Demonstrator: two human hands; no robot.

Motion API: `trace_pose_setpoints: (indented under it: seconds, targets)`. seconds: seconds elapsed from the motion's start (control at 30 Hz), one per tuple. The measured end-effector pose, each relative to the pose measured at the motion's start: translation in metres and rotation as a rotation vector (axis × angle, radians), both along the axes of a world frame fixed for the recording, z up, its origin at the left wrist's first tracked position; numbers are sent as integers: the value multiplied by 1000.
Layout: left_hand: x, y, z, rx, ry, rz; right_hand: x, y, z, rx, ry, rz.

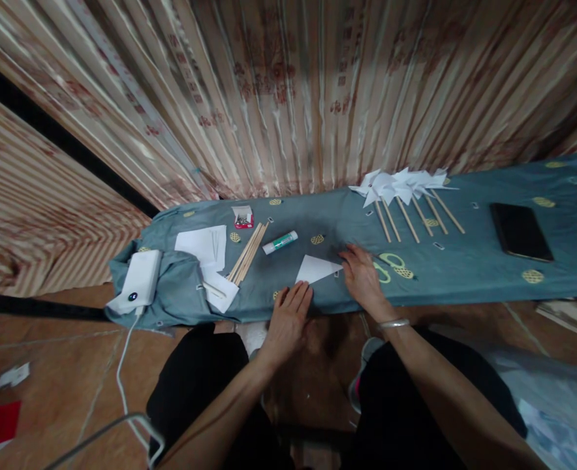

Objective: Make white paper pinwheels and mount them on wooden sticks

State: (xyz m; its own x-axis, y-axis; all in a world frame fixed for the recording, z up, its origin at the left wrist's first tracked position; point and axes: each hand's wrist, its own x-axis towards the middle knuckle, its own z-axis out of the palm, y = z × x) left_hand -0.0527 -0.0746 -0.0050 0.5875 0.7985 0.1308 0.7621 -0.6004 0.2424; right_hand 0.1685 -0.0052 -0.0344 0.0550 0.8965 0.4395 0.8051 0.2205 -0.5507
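Observation:
A folded white paper triangle [316, 268] lies on the blue-green cloth in front of me. My left hand [291, 313] rests with outstretched fingers on its near corner. At the triangle's right tip is my right hand [363, 277], its fingers extended and slightly apart, touching or nearly touching the paper. Green-handled scissors [391, 261] lie beside that hand, their blades partly hidden. Beyond the triangle lies a glue stick [280, 242]. Several wooden sticks [247, 253] lie to its left, near white paper sheets [195, 245] and a white-handled tool [214, 290].
Paper pinwheels [401, 185] on wooden sticks lie at the back right. A dark tablet-like slab [521, 230] is farther right. A small red-and-white box [243, 217] holds tiny metal pieces. A white device [141, 281] with a cable sits at the left end. Curtains [288, 98] hang behind.

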Motion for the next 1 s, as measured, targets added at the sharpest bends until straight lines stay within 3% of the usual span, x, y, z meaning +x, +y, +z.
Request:
trace_pose_setpoints:
  seconds: [0.2, 0.57, 0.83, 1.0]
  targets:
    - [0, -2, 4, -11, 19, 2, -1, 1, 7, -7, 63, 50]
    - [3, -1, 6, -25, -1, 19, -14, 0, 18, -109, -16, 138]
    - [13, 2, 14, -22, -62, 70, -13, -1, 24, -147, 289, 115]
    - [22, 14, 22, 99, -240, 111, -7, -4, 38, -136, 504, 65]
